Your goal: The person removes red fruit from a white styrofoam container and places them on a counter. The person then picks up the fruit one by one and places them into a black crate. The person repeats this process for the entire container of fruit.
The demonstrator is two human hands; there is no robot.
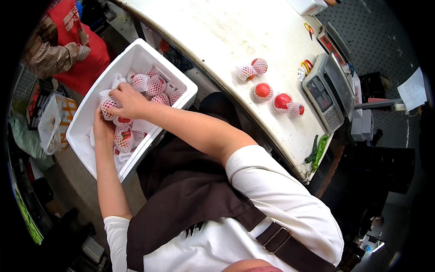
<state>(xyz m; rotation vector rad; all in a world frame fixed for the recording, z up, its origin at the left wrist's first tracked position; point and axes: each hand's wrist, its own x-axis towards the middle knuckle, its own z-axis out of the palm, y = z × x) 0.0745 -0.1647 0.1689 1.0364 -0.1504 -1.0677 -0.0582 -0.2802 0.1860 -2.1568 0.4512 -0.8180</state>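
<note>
A white foam box (173,80) in front of me holds several red tomatoes in white foam nets, such as the tomato (123,138) with a green stem. Inside the box, at its left side, my left hand (103,126) cups a netted tomato (108,106) from below. My right hand (129,101) reaches over the same fruit, its thumb and fingers on the net. Part of that tomato is hidden by my fingers. Some loose foam netting (118,80) lies just beyond my right hand.
On the white table (217,30) sit several netted tomatoes (263,90), green peppers (319,151), two digital scales (321,95) (329,46) and scissors (308,28). A person in a red apron (86,47) stands beyond the box. A plastic bag (51,124) lies at left.
</note>
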